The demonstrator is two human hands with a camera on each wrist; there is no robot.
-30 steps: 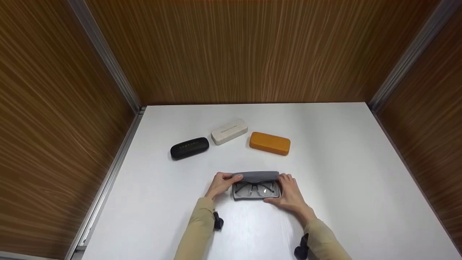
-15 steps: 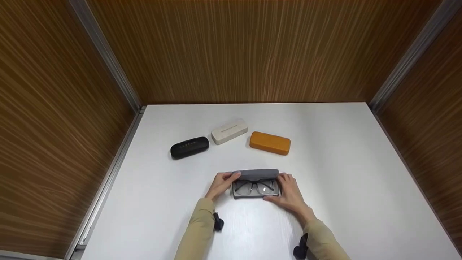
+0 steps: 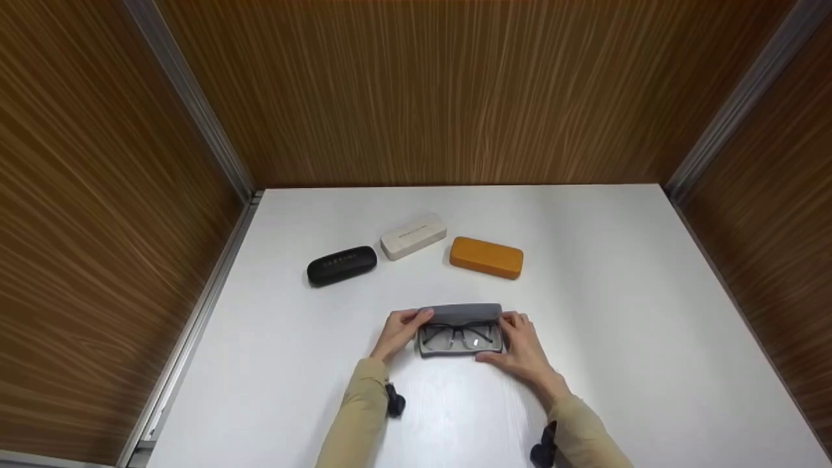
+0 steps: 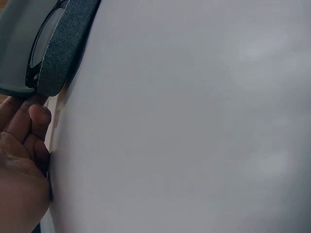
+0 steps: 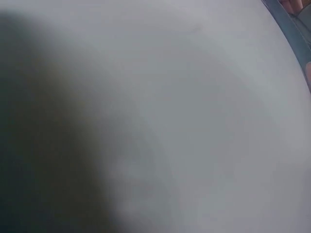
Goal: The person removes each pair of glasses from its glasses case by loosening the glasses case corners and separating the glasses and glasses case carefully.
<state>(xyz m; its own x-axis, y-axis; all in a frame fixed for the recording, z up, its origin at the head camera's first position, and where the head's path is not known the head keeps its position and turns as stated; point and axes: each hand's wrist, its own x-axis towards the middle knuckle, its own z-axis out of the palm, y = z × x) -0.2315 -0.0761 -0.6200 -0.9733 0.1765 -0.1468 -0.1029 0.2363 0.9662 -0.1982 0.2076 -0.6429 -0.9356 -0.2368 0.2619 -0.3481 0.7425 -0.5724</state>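
At the lower centre of the head view, I find the grey case standing open, black-framed glasses inside. My left hand pinches the lid at its left corner; my right hand grips the case's right end, thumb at the front edge.

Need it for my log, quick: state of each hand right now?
Left hand: holding the open gray eyeglass case by its left end.
Right hand: holding the same case's right end.
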